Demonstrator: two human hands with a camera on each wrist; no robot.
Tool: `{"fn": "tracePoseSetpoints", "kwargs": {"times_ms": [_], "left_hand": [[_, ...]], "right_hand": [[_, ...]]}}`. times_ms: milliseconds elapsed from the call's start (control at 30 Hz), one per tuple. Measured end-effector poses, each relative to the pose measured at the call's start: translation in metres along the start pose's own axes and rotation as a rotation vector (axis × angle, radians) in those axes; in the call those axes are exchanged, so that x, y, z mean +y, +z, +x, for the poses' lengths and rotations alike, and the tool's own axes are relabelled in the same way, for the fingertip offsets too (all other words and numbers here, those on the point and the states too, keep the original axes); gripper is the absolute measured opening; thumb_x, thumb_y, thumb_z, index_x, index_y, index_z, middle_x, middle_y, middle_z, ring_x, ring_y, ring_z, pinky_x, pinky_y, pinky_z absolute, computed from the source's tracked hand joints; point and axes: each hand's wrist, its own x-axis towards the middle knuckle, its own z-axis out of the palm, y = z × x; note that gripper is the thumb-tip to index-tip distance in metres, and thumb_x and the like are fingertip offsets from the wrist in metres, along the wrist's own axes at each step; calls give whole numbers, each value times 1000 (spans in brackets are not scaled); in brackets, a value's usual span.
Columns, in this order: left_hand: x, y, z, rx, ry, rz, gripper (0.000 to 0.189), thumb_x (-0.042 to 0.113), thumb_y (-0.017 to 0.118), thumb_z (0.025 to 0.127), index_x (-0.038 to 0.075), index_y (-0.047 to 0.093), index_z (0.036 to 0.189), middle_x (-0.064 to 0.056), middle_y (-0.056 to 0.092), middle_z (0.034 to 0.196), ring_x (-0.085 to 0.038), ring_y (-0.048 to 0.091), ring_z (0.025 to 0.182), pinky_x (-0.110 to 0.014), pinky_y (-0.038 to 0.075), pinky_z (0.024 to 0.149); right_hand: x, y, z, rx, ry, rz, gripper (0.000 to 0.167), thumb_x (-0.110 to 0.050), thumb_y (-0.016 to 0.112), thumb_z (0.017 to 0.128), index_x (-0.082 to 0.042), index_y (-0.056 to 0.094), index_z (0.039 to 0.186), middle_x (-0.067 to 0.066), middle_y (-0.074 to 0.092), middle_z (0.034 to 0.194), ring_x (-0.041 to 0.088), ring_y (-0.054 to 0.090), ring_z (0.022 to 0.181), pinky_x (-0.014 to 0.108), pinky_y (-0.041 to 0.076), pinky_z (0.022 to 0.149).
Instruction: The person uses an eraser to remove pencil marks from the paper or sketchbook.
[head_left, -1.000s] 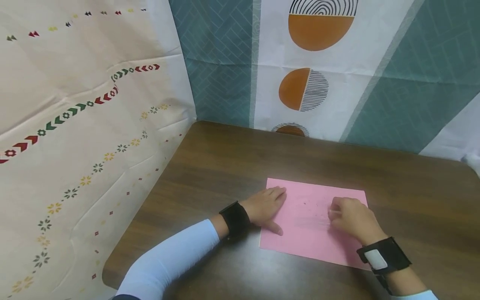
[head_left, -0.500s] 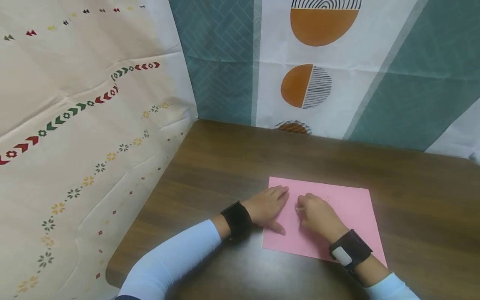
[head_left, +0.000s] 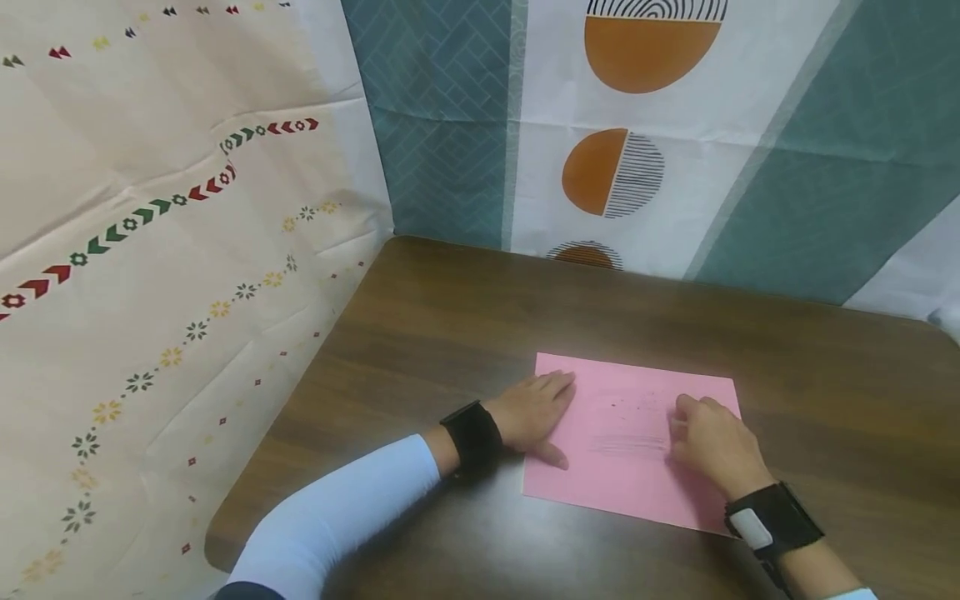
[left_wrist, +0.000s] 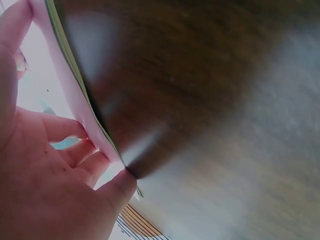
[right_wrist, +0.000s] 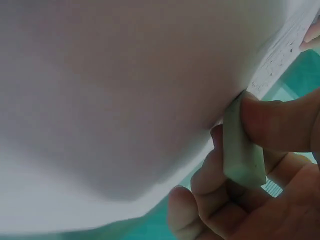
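A pink sheet of paper (head_left: 570,483) lies on the brown table, with faint grey pencil marks (head_left: 626,444) and small dark crumbs on its middle. My left hand (head_left: 528,412) presses on the paper's left side, fingers extended and thumb spread. In the left wrist view the thumb (left_wrist: 122,187) meets the edge of the paper, which shows thin layers. My right hand (head_left: 716,442) is over the right part of the sheet. It pinches a pale, block-shaped eraser (right_wrist: 240,145) between thumb and fingers, one end against the paper.
The brown wooden table (head_left: 420,333) extends around the paper on all sides. A patterned cream cloth (head_left: 187,292) hangs at the left, and a teal and white curtain (head_left: 442,167) hangs behind the table's far edge.
My right hand swept left across the paper toward the left hand, then came back to the right side with the eraser. The left hand stays in place on the sheet.
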Motion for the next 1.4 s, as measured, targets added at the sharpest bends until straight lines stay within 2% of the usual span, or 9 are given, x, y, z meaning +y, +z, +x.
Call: {"fn": "tracePoseSetpoints", "kwargs": {"times_ms": [300,567,800,1133,1400], "left_hand": [[-2,2,-2,22,-3,6,112,76,60,83,1,26,158,-15,22,164,-27,22,151,-35,20,120],[0,2,2,11,-12,14,112,77,60,83,2,25,159,-14,21,165,-26,20,151,-34,17,121],[1,2,4,-2,-21,1,111,76,60,84,2,25,159,-14,21,165,-26,19,152,-34,15,121],[1,2,5,14,-19,-10,111,75,62,83,1,26,158,-15,22,164,-27,20,151,-35,16,121],[1,1,6,-4,-22,2,112,76,60,84,1,24,159,-15,20,165,-27,19,152,-35,15,122]], "right_hand": [[3,-1,2,-2,4,64,22,-10,76,82,1,65,97,15,65,86,31,61,78,57,54,72],[4,2,-4,21,10,68,25,-10,77,82,2,65,101,15,65,89,32,62,80,60,54,76],[6,1,-2,13,3,75,24,-10,77,83,2,65,100,15,64,87,31,61,77,58,54,75],[6,1,-1,24,-9,72,22,-9,77,82,2,65,98,13,64,84,29,59,73,56,55,70],[6,0,0,15,-11,57,20,-9,75,83,2,65,98,14,63,84,30,59,75,55,54,68]]}}
